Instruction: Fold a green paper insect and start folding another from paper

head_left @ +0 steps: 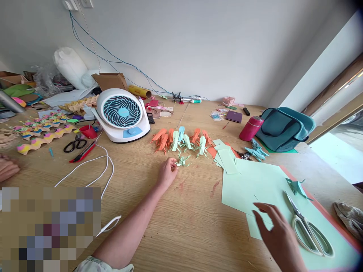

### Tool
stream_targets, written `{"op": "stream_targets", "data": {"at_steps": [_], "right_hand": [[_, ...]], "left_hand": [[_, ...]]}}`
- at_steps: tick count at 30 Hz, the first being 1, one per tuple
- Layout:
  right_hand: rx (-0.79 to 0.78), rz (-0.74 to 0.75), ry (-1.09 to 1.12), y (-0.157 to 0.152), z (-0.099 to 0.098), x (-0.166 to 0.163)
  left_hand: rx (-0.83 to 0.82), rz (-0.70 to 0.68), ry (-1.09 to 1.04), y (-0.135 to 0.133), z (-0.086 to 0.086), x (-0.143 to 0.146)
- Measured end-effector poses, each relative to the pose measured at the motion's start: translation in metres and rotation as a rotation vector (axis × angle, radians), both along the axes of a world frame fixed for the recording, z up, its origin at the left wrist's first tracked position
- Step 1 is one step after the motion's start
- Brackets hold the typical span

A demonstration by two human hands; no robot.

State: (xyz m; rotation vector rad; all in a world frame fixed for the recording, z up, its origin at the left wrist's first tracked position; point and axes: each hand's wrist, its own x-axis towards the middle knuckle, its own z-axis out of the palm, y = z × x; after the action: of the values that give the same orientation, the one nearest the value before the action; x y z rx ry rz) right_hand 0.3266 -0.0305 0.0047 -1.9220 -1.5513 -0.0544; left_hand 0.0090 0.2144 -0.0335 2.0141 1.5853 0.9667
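Observation:
My left hand [167,173] reaches to the table's middle, its fingers pinched on the edge of a pale green folded paper figure [183,161] with thin legs. Just behind it stand several similar figures: orange ones [162,142], pale green ones [202,146] and a blue one [181,133]. My right hand [273,230] hovers over the light green paper sheets [241,189], thumb and fingers apart, holding nothing. White-handled scissors [309,228] lie on the sheets to its right. A teal paper figure [297,187] rests beyond them.
A white fan [123,113] stands back left, its cable [109,166] looping over the table. Near it are black scissors [75,143] and a red cutter [83,152]. A pink bottle [251,128] and teal bag [283,130] stand back right. Another person's hand [8,167] shows at far left.

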Motion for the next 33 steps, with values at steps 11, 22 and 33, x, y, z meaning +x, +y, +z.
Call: {"op": "stream_targets", "data": {"at_steps": [11, 22, 33], "right_hand": [[-0.201, 0.332, 0.556, 0.148, 0.007, -0.109], [-0.206, 0.293, 0.711, 0.171, -0.017, -0.121], [-0.043, 0.525, 1.063, 0.162, -0.005, -0.115]], "left_hand": [[0.006, -0.098, 0.017, -0.007, 0.013, 0.003], [0.008, -0.178, -0.128, -0.019, 0.019, 0.017], [0.143, -0.221, -0.119, -0.054, 0.066, 0.034]]}}
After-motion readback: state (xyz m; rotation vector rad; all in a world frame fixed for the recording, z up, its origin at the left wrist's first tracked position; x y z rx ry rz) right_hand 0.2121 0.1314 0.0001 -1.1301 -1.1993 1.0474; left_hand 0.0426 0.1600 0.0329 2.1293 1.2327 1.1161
